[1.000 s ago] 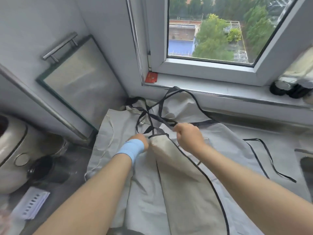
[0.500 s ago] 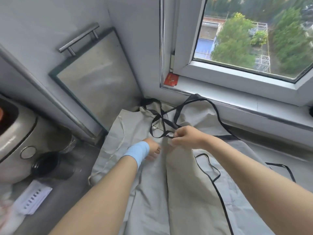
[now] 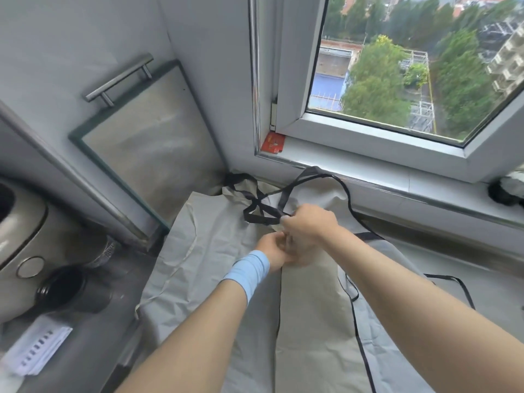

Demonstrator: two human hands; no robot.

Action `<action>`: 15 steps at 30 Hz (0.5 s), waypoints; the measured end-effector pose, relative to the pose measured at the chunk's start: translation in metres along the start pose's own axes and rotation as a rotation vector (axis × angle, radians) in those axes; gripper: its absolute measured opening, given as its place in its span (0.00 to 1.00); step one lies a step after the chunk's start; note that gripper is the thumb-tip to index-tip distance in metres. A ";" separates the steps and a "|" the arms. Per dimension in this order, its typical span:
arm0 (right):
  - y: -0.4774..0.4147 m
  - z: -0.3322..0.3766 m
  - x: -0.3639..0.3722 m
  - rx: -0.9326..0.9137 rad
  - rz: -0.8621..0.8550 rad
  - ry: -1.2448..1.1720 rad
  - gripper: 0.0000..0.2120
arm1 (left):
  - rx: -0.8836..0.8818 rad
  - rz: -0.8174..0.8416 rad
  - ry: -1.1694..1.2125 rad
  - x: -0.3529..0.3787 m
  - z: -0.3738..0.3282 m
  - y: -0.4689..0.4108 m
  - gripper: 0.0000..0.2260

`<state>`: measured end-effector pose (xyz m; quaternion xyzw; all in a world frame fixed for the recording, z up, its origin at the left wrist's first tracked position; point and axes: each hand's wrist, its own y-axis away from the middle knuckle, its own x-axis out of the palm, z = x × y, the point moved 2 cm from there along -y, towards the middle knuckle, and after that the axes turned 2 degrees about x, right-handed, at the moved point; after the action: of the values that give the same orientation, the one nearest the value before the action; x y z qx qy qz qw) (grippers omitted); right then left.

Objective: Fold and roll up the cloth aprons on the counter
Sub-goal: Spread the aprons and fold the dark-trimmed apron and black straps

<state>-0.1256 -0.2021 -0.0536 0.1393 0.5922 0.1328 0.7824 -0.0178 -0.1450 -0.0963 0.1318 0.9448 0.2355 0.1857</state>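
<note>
Head view. Items as seen:

- Lower apron (image 3: pixel 204 251): pale grey cloth, creased, spread flat on the desk (image 3: pixel 482 282), its top end reaching the corner under the window sill (image 3: pixel 397 177).
- Upper apron (image 3: pixel 314 321): beige-grey with black edging, folded lengthwise into a narrow strip and lying on top of the lower apron, running from the hands toward the viewer.
- Black straps (image 3: pixel 262 214): tangled loops at the top of the aprons; one long loop arcs up against the sill.
- Right hand (image 3: pixel 307 225): fingers curled, pinching the black straps where the loops cross.
- Left hand (image 3: pixel 272 252): just below the right and touching it, fingers curled onto the top edge of the upper apron; the exact grip is partly hidden by the right hand. A light blue wristband (image 3: pixel 248 269) sits on the wrist.
- Framed panel (image 3: pixel 147 143) with a metal bar handle (image 3: pixel 119 79): leaning against the left wall.
- Red card (image 3: pixel 272 143): in the window-frame corner.
- Metal appliance (image 3: pixel 19 236), black cup (image 3: pixel 61 285) and white printed sheet (image 3: pixel 34 350): at far left.
</note>
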 end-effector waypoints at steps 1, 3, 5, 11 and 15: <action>0.000 0.008 -0.001 -0.008 -0.018 0.050 0.12 | 0.003 -0.016 -0.020 -0.002 -0.003 0.006 0.12; -0.006 0.016 -0.003 -0.021 -0.037 0.010 0.11 | 0.000 -0.021 0.006 -0.006 -0.001 0.014 0.08; -0.014 0.018 -0.010 0.006 -0.084 -0.304 0.10 | -0.020 -0.035 0.010 -0.013 0.006 0.022 0.07; -0.026 0.022 -0.016 0.153 -0.193 -0.978 0.08 | -0.043 -0.241 0.137 -0.061 0.025 0.014 0.04; 0.002 0.020 0.001 -0.038 -0.551 -0.367 0.16 | -0.109 -0.282 -0.190 -0.096 0.022 0.006 0.15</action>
<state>-0.1061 -0.2010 -0.0484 -0.0190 0.4542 -0.1002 0.8850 0.0783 -0.1639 -0.0838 0.0096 0.9180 0.2444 0.3123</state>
